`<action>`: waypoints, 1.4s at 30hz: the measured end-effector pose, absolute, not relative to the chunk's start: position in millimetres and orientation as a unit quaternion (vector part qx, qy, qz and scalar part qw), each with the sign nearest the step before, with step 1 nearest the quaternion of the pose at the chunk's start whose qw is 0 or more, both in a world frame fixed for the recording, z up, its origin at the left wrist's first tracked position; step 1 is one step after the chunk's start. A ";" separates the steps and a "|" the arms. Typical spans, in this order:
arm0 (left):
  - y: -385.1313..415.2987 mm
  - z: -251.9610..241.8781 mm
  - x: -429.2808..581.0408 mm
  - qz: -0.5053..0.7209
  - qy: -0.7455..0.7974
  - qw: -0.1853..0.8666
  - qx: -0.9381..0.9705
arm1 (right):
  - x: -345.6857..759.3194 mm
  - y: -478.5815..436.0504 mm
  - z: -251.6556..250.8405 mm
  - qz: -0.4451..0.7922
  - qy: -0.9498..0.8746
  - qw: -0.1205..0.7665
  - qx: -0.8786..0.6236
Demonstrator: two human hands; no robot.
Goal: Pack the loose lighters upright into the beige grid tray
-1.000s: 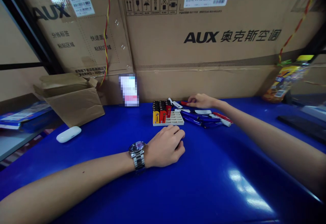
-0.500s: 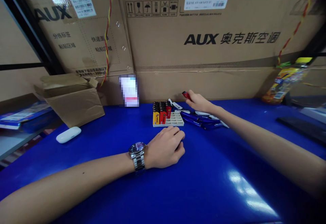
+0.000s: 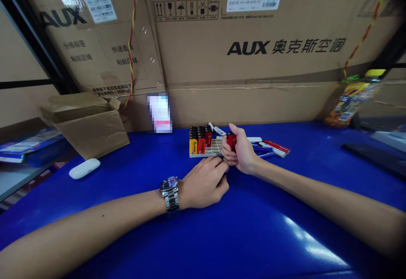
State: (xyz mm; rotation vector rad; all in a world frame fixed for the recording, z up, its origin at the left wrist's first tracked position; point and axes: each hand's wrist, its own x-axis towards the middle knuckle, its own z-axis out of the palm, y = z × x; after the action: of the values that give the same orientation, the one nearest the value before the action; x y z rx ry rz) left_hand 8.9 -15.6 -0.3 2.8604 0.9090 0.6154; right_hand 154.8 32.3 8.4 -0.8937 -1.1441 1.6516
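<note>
**Centre of the frame.** My right hand [image 3: 241, 155] is closed around a red lighter [image 3: 231, 140], fingers wrapped about its body and thumb raised beside it. It holds the lighter upright just over the right front corner of the tray [image 3: 217, 148]. This upright grip matches the standing lighters [image 3: 199, 137], caps up, which fill only the tray's left rear cells; the nearer cells are bare.

My left hand [image 3: 206, 183], wearing a wristwatch [image 3: 170, 191], rests on the blue surface [image 3: 133, 211] just below the tray. It is curled into a loose fist and its fingertips touch the right hand, which looks like bracing rather than gripping. I cannot tell whether anything lies inside the fist.

**Right of the tray.** The loose lighters [image 3: 272, 147] are partly hidden behind my right hand, so their number is unclear. My fingers also cover the red lighter's lower end.

**Above and to the left.** A patch [image 3: 159, 111] against the cartons [image 3: 253, 71] is blurred out.
</note>
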 end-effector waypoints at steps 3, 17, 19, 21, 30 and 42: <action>-15.2 -0.7 8.8 0.200 0.293 0.035 0.934 | 153.4 31.2 7.0 0.678 -0.447 0.444 -0.379; -16.4 -0.3 9.2 0.194 0.295 0.042 0.935 | 152.4 28.2 2.8 0.668 -0.437 0.439 -0.414; -16.5 0.1 9.0 0.193 0.296 0.043 0.934 | 153.3 28.5 2.0 0.673 -0.438 0.434 -0.407; -16.6 0.6 8.9 0.193 0.297 0.043 0.934 | 154.0 28.9 1.1 0.683 -0.438 0.432 -0.394; -16.2 0.4 9.7 0.193 0.299 0.039 0.934 | 154.1 30.4 -0.4 0.685 -0.426 0.444 -0.389; -15.7 -0.1 9.0 0.199 0.302 0.044 0.931 | 159.5 35.1 17.9 0.600 -0.544 0.509 -0.292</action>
State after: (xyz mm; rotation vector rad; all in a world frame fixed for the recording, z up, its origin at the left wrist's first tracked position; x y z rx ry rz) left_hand 9.0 -15.7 -0.1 2.8460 0.9218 0.6094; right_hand 159.5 35.1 17.9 -0.7045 -1.3095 1.4462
